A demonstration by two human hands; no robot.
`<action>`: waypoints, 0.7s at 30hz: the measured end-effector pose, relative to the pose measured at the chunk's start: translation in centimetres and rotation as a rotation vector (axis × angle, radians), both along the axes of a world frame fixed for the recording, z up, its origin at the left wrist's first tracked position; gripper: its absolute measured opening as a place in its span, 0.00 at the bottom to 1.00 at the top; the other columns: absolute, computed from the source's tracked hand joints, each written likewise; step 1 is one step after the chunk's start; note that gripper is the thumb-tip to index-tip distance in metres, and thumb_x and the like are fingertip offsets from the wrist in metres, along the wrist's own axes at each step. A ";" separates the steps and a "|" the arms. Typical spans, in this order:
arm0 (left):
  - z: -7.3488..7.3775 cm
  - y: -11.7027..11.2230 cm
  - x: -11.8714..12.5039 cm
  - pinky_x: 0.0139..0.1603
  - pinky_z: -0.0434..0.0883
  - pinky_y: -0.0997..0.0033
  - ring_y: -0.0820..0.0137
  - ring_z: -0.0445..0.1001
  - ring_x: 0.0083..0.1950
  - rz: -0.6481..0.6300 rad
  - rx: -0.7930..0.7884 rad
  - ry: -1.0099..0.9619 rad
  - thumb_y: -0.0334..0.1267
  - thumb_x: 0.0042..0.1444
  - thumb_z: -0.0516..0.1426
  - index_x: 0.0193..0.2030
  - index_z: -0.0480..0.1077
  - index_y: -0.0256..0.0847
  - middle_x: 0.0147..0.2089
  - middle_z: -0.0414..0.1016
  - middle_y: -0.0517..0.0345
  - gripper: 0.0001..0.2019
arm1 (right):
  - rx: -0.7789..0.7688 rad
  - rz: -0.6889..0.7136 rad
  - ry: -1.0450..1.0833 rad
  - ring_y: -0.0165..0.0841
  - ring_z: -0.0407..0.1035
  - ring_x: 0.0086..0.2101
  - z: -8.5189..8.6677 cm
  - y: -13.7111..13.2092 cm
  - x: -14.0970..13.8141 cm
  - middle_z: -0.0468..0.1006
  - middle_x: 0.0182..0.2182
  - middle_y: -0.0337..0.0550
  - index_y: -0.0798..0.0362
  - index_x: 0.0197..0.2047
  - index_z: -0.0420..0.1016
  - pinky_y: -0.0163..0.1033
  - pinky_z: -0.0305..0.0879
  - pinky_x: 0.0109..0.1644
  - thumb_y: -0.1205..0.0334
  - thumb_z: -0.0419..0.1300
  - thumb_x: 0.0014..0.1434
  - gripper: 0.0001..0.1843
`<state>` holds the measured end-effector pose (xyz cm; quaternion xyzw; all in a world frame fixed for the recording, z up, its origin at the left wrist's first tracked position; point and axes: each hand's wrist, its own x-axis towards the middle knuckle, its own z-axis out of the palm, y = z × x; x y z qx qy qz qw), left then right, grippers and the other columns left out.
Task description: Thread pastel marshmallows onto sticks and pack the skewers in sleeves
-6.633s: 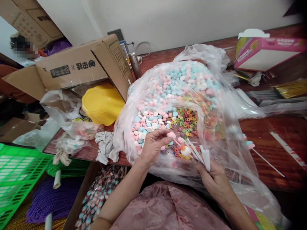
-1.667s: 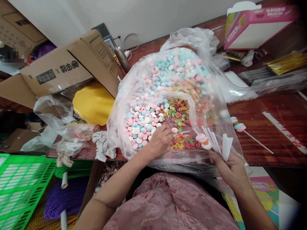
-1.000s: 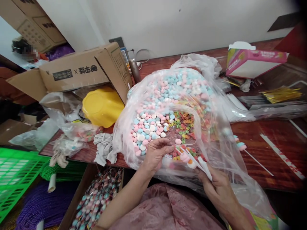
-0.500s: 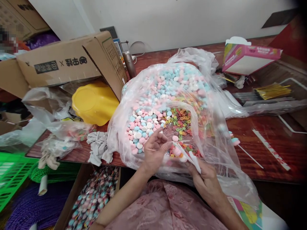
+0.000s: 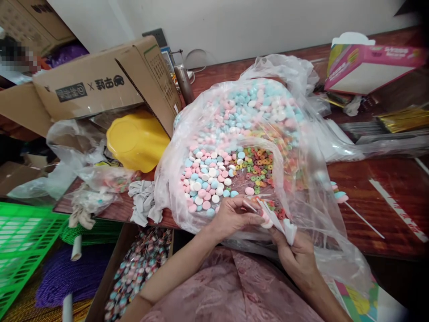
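Note:
A large clear plastic bag (image 5: 303,147) lies open on the wooden table (image 5: 372,183), full of pink, blue and white round candies (image 5: 204,176) and small coloured ring candies (image 5: 259,165). My right hand (image 5: 298,257) is closed on a bundle of white sticks (image 5: 284,223), one with candies threaded on its tip. My left hand (image 5: 234,217) is at the bag's near mouth, fingers pinched on a candy at the tip of that stick. A finished candy stick (image 5: 351,203) lies on the table to the right.
A yellow plastic bowl (image 5: 137,141) and an open cardboard box (image 5: 100,87) stand at the left. A pink carton (image 5: 372,65) sits at the back right, a green crate (image 5: 23,250) on the floor at left. A box of finished candy sticks (image 5: 137,273) is below the table edge.
My left hand left the loose candies, came back to the stick tip and closed on it. My right hand with the sticks drew nearer to me.

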<state>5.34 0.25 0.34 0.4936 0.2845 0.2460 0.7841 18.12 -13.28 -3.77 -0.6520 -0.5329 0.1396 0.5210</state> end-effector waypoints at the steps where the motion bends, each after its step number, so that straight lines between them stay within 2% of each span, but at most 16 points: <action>1: 0.2 0.6 0.0 0.41 0.72 0.69 0.70 0.75 0.36 -0.039 0.034 0.037 0.44 0.36 0.74 0.29 0.80 0.36 0.34 0.77 0.55 0.16 | -0.004 -0.033 0.010 0.28 0.59 0.19 0.0 -0.1 0.2 0.66 0.19 0.35 0.51 0.25 0.73 0.33 0.59 0.25 0.63 0.58 0.63 0.14; 3: 0.7 2.4 -0.1 0.38 0.70 0.70 0.71 0.74 0.34 -0.090 0.191 0.140 0.47 0.39 0.73 0.33 0.81 0.37 0.34 0.77 0.55 0.18 | -0.017 -0.138 0.039 0.29 0.60 0.20 0.1 -0.1 1.0 0.67 0.18 0.36 0.52 0.25 0.75 0.34 0.59 0.25 0.60 0.61 0.62 0.13; 5: 1.4 4.6 0.0 0.38 0.69 0.71 0.71 0.73 0.35 -0.083 0.459 0.273 0.48 0.46 0.70 0.36 0.81 0.38 0.35 0.77 0.56 0.16 | -0.028 -0.280 0.093 0.31 0.63 0.22 0.3 -0.1 2.2 0.70 0.19 0.38 0.53 0.28 0.78 0.35 0.62 0.27 0.56 0.63 0.60 0.12; 7: 1.8 6.4 0.7 0.41 0.69 0.69 0.69 0.72 0.36 -0.089 0.766 0.418 0.45 0.55 0.65 0.36 0.80 0.39 0.34 0.77 0.56 0.11 | -0.031 -0.412 0.167 0.34 0.70 0.28 0.4 -0.1 3.4 0.77 0.25 0.41 0.54 0.33 0.81 0.36 0.67 0.33 0.53 0.64 0.58 0.13; 9: 1.4 7.0 2.0 0.45 0.70 0.67 0.66 0.73 0.39 -0.209 1.045 0.589 0.41 0.60 0.61 0.33 0.79 0.38 0.34 0.77 0.54 0.09 | -0.038 -0.464 0.226 0.38 0.74 0.37 0.2 -0.1 4.2 0.81 0.33 0.45 0.54 0.39 0.83 0.39 0.70 0.42 0.50 0.65 0.57 0.15; 11: 0.4 6.6 3.3 0.47 0.71 0.65 0.63 0.74 0.43 -0.352 1.243 0.770 0.38 0.60 0.60 0.35 0.79 0.37 0.38 0.77 0.49 0.08 | -0.053 -0.422 0.243 0.39 0.75 0.38 -0.4 -0.3 4.2 0.82 0.34 0.45 0.53 0.39 0.83 0.41 0.71 0.43 0.51 0.65 0.57 0.14; 14: -1.0 5.5 4.5 0.49 0.72 0.63 0.59 0.74 0.49 -0.423 1.411 0.899 0.35 0.61 0.57 0.41 0.77 0.35 0.46 0.75 0.44 0.08 | -0.081 -0.286 0.228 0.35 0.72 0.27 -1.8 -0.8 3.5 0.79 0.26 0.41 0.52 0.34 0.82 0.37 0.70 0.33 0.53 0.64 0.58 0.12; 16: -1.1 5.3 4.3 0.50 0.72 0.64 0.59 0.72 0.51 -0.425 1.456 0.894 0.33 0.62 0.55 0.42 0.76 0.35 0.47 0.75 0.44 0.08 | -0.081 -0.247 0.230 0.32 0.68 0.23 -2.6 -1.1 3.1 0.76 0.22 0.39 0.53 0.33 0.82 0.35 0.67 0.29 0.54 0.64 0.59 0.11; 18: -0.3 6.1 3.3 0.49 0.72 0.64 0.61 0.71 0.50 -0.369 1.465 0.918 0.32 0.63 0.53 0.40 0.75 0.35 0.46 0.75 0.45 0.09 | -0.071 -0.270 0.260 0.32 0.68 0.24 -2.9 -1.3 3.3 0.76 0.23 0.39 0.53 0.35 0.82 0.35 0.67 0.30 0.54 0.64 0.58 0.11; 21: 1.4 8.5 1.4 0.52 0.70 0.60 0.60 0.70 0.50 -0.219 1.486 1.069 0.31 0.64 0.53 0.38 0.75 0.36 0.45 0.75 0.47 0.10 | -0.068 -0.316 0.374 0.31 0.66 0.23 -2.8 -1.4 4.0 0.73 0.22 0.38 0.54 0.36 0.81 0.34 0.65 0.27 0.53 0.65 0.57 0.12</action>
